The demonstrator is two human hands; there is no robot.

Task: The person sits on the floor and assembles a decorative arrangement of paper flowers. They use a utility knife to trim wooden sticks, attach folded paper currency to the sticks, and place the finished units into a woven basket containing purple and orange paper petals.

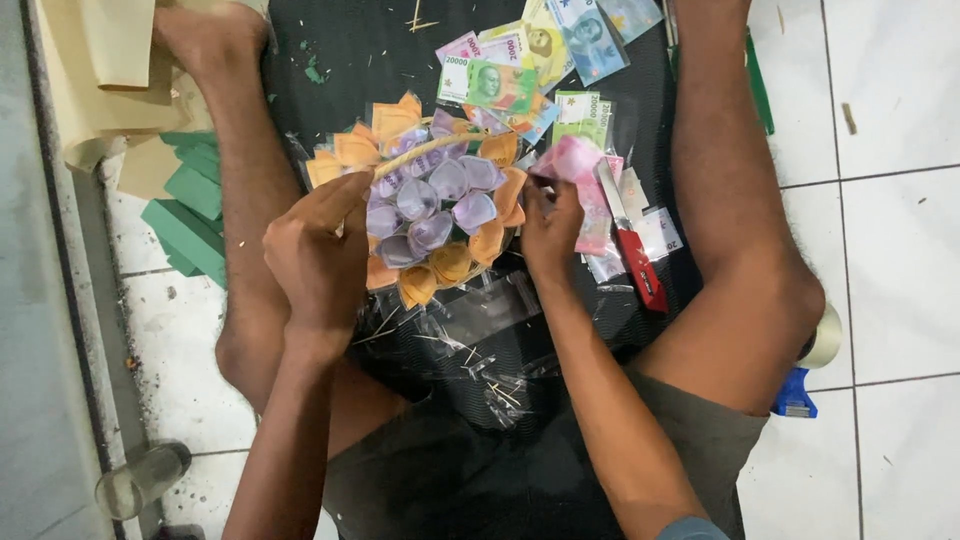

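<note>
A round bouquet of folded banknotes [440, 205], purple in the middle and orange around the rim, rests on a black plastic sheet [360, 50] between my legs. My left hand [315, 255] holds the bouquet's left rim, thumb pointing toward the orange folds. My right hand [550, 225] grips the right rim, its fingers on a folded pink banknote [578, 165] at the edge. A thin wooden stick [425, 148] arcs over the top of the bouquet.
Loose banknotes [530, 60] lie fanned at the top. A red-handled cutter [632, 250] and clear plastic wrappers [480, 310] lie to the right and below. Green foam blocks [190, 215] and beige paper [100, 70] sit left; a tape roll [825, 340] right; a glass [140, 480] lower left.
</note>
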